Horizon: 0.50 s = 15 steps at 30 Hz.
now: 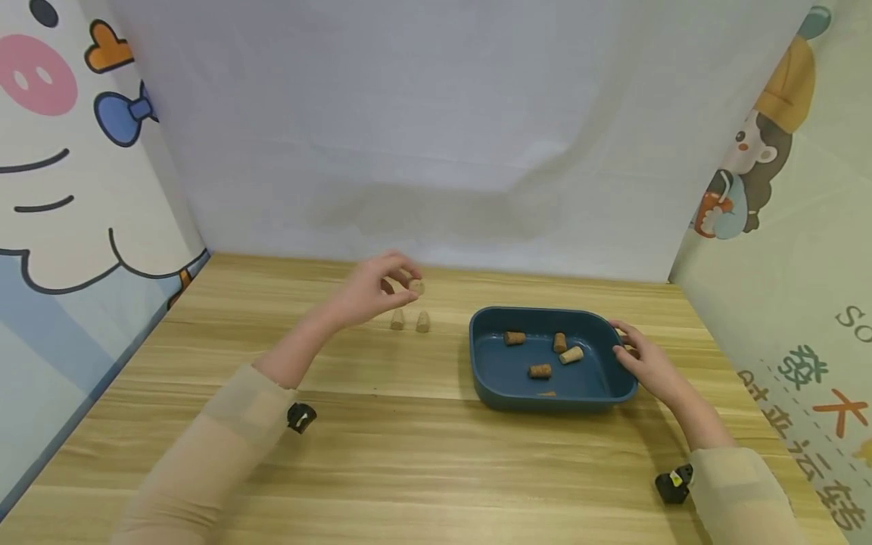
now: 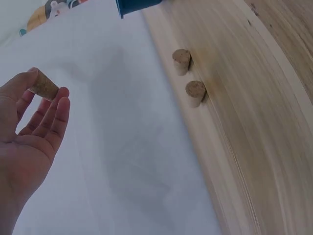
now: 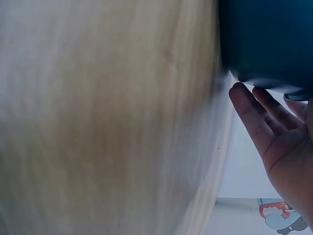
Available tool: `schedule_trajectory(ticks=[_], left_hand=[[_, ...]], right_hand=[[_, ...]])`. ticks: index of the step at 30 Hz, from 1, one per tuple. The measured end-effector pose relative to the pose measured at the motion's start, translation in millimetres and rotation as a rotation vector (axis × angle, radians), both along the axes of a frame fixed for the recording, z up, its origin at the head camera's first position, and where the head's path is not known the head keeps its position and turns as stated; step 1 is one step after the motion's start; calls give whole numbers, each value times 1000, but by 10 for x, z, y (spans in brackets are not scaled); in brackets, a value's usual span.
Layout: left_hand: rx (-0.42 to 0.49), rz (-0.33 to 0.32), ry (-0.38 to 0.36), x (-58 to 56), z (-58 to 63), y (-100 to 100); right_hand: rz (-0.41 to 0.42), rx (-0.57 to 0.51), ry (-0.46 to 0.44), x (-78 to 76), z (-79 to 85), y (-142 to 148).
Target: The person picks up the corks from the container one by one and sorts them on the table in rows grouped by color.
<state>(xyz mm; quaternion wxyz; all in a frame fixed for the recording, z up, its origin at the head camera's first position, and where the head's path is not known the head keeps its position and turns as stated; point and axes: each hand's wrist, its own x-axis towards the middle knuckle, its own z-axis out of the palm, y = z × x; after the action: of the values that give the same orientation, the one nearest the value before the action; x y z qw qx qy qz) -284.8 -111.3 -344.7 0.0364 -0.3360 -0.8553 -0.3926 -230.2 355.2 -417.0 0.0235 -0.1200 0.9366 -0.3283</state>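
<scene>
Backdrop [image 1: 436, 129]: catching broad, soft shadows
Tabletop [image 1: 409, 469]: lying bright in the head view, blurring heavily in the right wrist view
Tray [image 3: 274, 39]: looking dark, soft-edged there
Pale wood strip [image 2: 279, 51]: bowing in the left wrist view

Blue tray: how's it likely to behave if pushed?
Probably stiff: the blue tray shows no visible sag or buckling at the end by the right hand. Tipping seems unlikely, since it looks broad and low. The loose corks inside may roll or slide, as some lie on their rounded sides.
</scene>
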Motion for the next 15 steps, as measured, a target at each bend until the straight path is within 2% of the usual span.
schedule_trajectory(ticks=[6,15], left_hand=[[-16,-17,33,-72,-69,-189],[-63,43,71,-190,-271,-412]], right_hand=[[-3,10,-4,-1,6,2],[-3,6,-14,-4,-3,4]])
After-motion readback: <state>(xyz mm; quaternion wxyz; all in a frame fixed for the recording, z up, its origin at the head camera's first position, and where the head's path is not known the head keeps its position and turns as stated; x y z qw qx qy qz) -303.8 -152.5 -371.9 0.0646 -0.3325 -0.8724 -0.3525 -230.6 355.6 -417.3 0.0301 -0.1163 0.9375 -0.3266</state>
